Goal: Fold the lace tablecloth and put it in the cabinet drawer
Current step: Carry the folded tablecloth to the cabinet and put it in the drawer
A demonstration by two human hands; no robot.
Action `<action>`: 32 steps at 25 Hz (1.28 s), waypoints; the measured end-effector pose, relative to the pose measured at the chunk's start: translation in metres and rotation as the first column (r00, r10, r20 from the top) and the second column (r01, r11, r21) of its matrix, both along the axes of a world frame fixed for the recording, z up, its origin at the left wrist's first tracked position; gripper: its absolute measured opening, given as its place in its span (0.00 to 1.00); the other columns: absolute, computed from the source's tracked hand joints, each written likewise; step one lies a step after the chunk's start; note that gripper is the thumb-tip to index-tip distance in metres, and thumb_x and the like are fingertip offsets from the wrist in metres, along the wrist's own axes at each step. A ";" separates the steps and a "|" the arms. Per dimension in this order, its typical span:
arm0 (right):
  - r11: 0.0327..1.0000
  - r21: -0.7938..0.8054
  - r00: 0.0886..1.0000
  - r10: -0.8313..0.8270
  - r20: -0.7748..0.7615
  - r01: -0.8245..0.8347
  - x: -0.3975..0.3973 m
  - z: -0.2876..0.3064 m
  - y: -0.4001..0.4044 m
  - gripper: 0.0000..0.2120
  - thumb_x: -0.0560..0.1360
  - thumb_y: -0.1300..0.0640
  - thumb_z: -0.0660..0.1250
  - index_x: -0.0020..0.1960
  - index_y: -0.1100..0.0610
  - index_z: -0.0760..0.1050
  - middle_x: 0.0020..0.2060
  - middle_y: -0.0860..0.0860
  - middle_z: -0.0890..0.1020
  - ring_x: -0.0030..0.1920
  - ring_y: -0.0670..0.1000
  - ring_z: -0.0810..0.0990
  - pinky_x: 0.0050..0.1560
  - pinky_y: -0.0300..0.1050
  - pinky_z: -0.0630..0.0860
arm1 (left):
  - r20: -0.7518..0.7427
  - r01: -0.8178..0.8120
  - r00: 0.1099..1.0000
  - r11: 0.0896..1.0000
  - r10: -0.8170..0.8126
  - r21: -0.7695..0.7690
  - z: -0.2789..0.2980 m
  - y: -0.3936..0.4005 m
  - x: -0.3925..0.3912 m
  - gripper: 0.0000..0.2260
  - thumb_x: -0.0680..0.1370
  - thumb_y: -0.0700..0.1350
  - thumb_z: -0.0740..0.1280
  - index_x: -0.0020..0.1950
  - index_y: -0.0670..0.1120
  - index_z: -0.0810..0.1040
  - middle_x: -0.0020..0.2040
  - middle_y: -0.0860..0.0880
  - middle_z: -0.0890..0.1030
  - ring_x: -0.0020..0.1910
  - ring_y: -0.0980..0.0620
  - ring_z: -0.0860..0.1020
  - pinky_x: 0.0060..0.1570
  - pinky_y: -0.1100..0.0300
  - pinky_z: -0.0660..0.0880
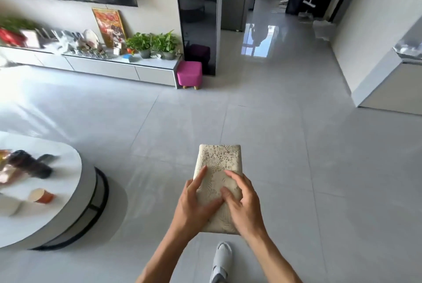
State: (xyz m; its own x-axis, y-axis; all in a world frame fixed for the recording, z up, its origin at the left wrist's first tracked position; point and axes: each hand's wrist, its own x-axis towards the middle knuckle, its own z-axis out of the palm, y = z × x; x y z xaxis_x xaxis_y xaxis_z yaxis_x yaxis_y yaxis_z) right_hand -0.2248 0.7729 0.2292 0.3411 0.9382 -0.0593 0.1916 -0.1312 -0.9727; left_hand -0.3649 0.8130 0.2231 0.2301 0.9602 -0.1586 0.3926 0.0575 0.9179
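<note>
The cream lace tablecloth (219,161) is folded into a narrow thick rectangle and held out in front of me above the grey tiled floor. My left hand (196,205) grips its near left side, fingers lying on top. On the near right side my right hand (242,205) clasps it, thumb across the lace. A long low white cabinet (118,70) with shut drawer fronts runs along the far left wall, well away from my hands.
A round white coffee table (45,191) with cups and dark bottles stands at the left. A magenta stool (189,74) sits at the cabinet's right end beside a black glossy panel (198,15). A white counter (386,82) juts in at the right. My shoe (221,260) shows below.
</note>
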 end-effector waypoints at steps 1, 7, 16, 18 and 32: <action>0.999 0.002 0.999 0.035 0.000 -0.035 -0.005 0.000 0.036 0.19 0.76 0.59 0.69 0.60 0.39 0.76 0.62 0.42 0.76 0.62 0.35 0.73 0.59 0.24 0.67 | 0.001 -0.035 0.999 0.999 0.035 -0.002 0.001 0.031 -0.006 0.37 0.68 0.56 0.77 0.74 0.63 0.64 0.53 0.58 0.74 0.51 0.72 0.74 0.46 0.70 0.72; 0.982 -0.005 0.982 0.188 0.016 -0.188 -0.039 0.005 0.210 0.19 0.76 0.58 0.70 0.59 0.36 0.75 0.62 0.41 0.75 0.62 0.34 0.73 0.58 0.22 0.66 | 0.056 -0.185 0.981 0.982 0.187 -0.037 0.007 0.183 -0.043 0.36 0.68 0.55 0.77 0.72 0.65 0.64 0.54 0.57 0.75 0.51 0.66 0.78 0.49 0.65 0.76; 0.982 -0.043 0.979 0.188 0.079 -0.185 -0.128 -0.017 0.521 0.18 0.76 0.58 0.69 0.62 0.42 0.76 0.62 0.43 0.76 0.62 0.34 0.73 0.57 0.22 0.66 | 0.160 -0.205 0.961 0.970 0.224 -0.127 -0.016 0.487 -0.132 0.35 0.70 0.50 0.77 0.73 0.62 0.66 0.55 0.53 0.75 0.53 0.56 0.79 0.55 0.51 0.79; 0.984 -0.058 0.983 0.171 0.072 -0.167 -0.149 -0.017 0.581 0.18 0.76 0.58 0.69 0.63 0.44 0.76 0.62 0.43 0.75 0.62 0.35 0.73 0.58 0.22 0.66 | 0.151 -0.172 0.969 0.972 0.196 -0.158 -0.011 0.551 -0.154 0.36 0.68 0.52 0.76 0.73 0.61 0.65 0.57 0.52 0.75 0.55 0.54 0.80 0.56 0.48 0.79; 0.982 -0.123 0.989 0.139 -0.049 -0.144 -0.223 -0.051 0.990 0.18 0.76 0.59 0.69 0.61 0.42 0.75 0.62 0.43 0.76 0.62 0.36 0.73 0.63 0.29 0.67 | 0.025 -0.146 0.988 0.978 0.151 -0.150 -0.034 0.964 -0.226 0.34 0.69 0.51 0.73 0.73 0.60 0.65 0.57 0.55 0.75 0.53 0.66 0.77 0.54 0.62 0.76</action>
State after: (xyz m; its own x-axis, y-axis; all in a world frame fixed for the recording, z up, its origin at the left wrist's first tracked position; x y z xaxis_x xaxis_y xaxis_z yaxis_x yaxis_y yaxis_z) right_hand -0.4478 1.7628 0.1786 0.2006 0.9610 -0.1905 0.1779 -0.2270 -0.9575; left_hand -0.5912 1.7765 0.1886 0.0947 0.9507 -0.2953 0.3367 0.2486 0.9082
